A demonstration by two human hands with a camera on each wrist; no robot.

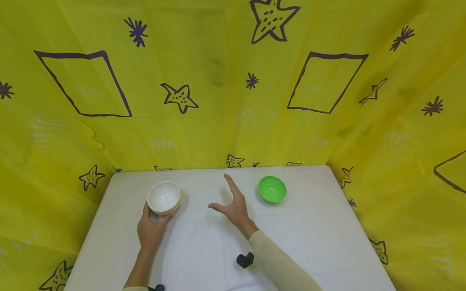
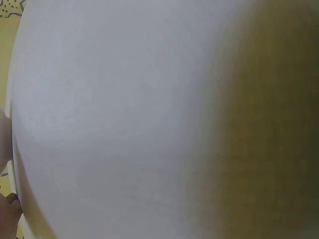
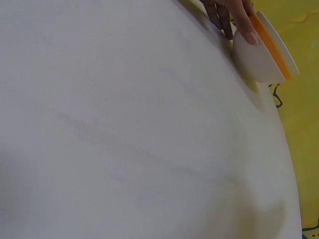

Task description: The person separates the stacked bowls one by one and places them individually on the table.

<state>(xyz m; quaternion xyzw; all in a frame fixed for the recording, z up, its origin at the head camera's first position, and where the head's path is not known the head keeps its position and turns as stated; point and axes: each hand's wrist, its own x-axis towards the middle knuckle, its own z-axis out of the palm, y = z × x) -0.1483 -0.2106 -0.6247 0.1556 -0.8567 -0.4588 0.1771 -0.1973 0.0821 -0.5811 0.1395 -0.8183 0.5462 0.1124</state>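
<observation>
White bowls, apparently stacked, (image 1: pixel 164 197) stand at the left of the table, with an orange band showing below the top rim. My left hand (image 1: pixel 151 230) grips them from the near side, thumb on the right and fingers on the left. The right wrist view also shows the bowls (image 3: pixel 259 57) with fingers against their side. In the middle of the table, my right hand (image 1: pixel 236 208) is held with thumb and fingers spread wide, nothing between them. Just right of it sits a bright green bowl (image 1: pixel 272 189). The left wrist view shows mostly tabletop, with bits of skin at its left edge.
A white cloth covers the table (image 1: pixel 309 242). Yellow sheeting (image 1: pixel 218 60) printed with starfish hangs behind it and along both sides. Black pieces (image 1: pixel 245 260) show by the right forearm and at the left wrist.
</observation>
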